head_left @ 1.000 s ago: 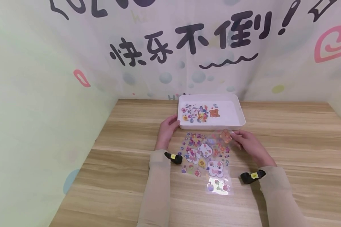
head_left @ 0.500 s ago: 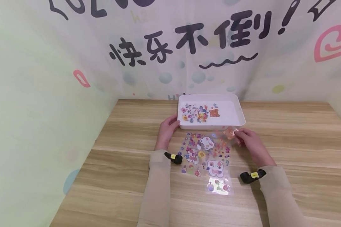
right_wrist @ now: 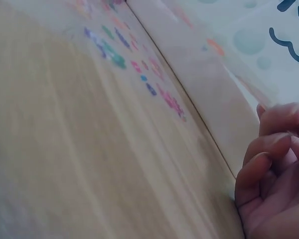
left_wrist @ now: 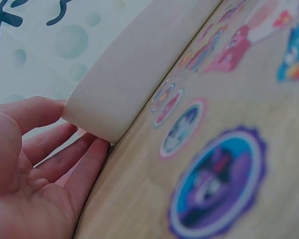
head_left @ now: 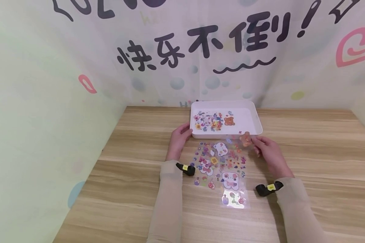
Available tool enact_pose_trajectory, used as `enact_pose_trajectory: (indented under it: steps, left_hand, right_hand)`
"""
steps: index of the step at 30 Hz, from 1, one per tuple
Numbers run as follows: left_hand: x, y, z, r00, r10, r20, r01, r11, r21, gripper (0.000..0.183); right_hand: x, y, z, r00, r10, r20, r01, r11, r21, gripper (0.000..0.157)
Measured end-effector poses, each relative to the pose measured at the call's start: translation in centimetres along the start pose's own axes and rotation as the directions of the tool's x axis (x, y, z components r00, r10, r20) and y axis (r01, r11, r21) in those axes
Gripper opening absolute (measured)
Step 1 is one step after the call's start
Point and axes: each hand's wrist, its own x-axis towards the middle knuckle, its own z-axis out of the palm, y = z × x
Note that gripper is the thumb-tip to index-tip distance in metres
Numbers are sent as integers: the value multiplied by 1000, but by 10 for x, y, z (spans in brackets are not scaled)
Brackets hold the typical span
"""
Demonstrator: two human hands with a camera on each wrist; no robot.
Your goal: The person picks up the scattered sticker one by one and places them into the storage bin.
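My left hand point(head_left: 179, 138) is at the front left corner of a white plastic tray point(head_left: 244, 118). Thumb and fingertips point(left_wrist: 102, 144) hold that corner in the left wrist view. My right hand point(head_left: 269, 152) pinches the top right corner of a clear sticker sheet, beside its brown bear sticker point(head_left: 245, 138). That corner is raised and overlaps the tray's front wall. In the right wrist view, the sheet's edge runs up to the thumb and forefinger, with the other fingers point(right_wrist: 251, 174) curled beneath. More clear sheets with animal stickers point(head_left: 230, 180) lie below, overlapping.
Inside the tray, colourful stickers point(head_left: 208, 121) fill the left part, and another brown bear sticker point(head_left: 229, 121) is near the middle. The tray stands against a printed cloth backdrop point(head_left: 158, 87) at the back of the wooden table point(head_left: 134, 189).
My right hand has raised the sheet's corner and brought it away from me, towards the tray's front wall. The left hand has stayed at the tray's corner.
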Motion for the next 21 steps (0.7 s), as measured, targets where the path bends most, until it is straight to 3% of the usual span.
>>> enact_pose_trajectory:
  steps: [13,21]
  left_hand:
    - [0,-1,0,1000,14,-6,-14,1000,11,38]
    - [-1,0,0,1000,31,0,-31,1000,-6,38]
  right_hand:
    - [0,3,2,999,-53,5,51,987,153,35]
    - [-1,-2,7,998,-63,-10,64,989,133,41]
